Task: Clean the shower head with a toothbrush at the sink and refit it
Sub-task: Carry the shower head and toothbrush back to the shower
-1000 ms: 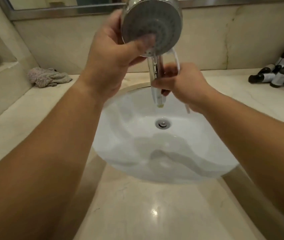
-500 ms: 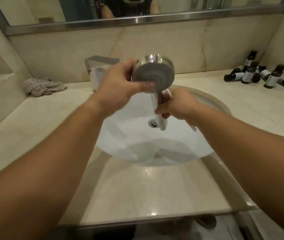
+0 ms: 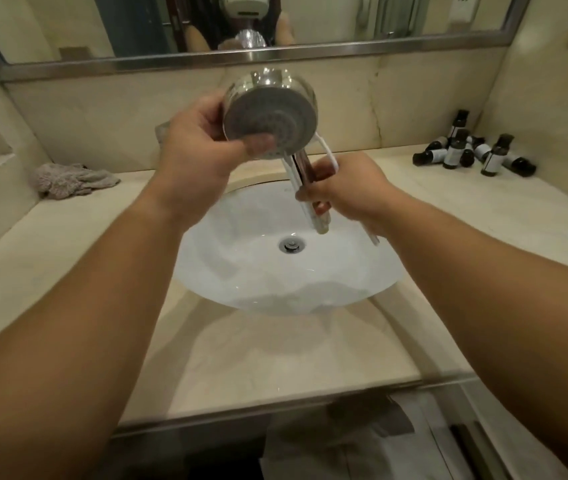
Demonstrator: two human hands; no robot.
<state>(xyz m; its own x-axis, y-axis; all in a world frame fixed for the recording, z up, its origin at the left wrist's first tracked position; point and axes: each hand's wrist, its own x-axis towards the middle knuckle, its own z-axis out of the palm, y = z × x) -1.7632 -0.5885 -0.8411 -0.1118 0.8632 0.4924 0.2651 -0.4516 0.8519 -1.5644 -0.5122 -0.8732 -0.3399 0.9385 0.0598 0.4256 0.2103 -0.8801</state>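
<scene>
Shower head (image 3: 270, 123) held up over the sink (image 3: 241, 271), spray face toward the camera, chrome handle hanging down and slightly right toward the basin. Left hand (image 3: 203, 154) wrapped round the chrome rim, thumb pressed flat on the lower edge of the grey nozzle face, fingers behind the shell. Right hand (image 3: 348, 190) closed round the handle mid-length, with a white toothbrush (image 3: 331, 157) clamped in the same fist; brush end curves up just beside the head's lower right edge, tail end pokes out below the wrist. Bristles not resolvable, contact with the nozzles cannot be told. Handling, judged from looks: rigid, chromed shell, probably plated plastic, so light to moderate weight, head-heavy on a thin stem. Polished chrome likely slick, worse if wet; rubbery grey face grips better, hence thumb there makes sense. Best holds: rim plus face for steadying, handle for torque. Two-point grip as shown resists twist while scrubbing. Toothbrush thin, flexible, light; sharing a fist with the handle leaves it poorly controlled, regrip between thumb and fingers needed before scrubbing. Risk: drop onto the ceramic basin or the marble counter (image 3: 275, 358) could chip plating or crack the threaded end. Small dark bottles (image 3: 473, 154) far right and grey cloth (image 3: 74, 180) far left, both well apart from the work.
</scene>
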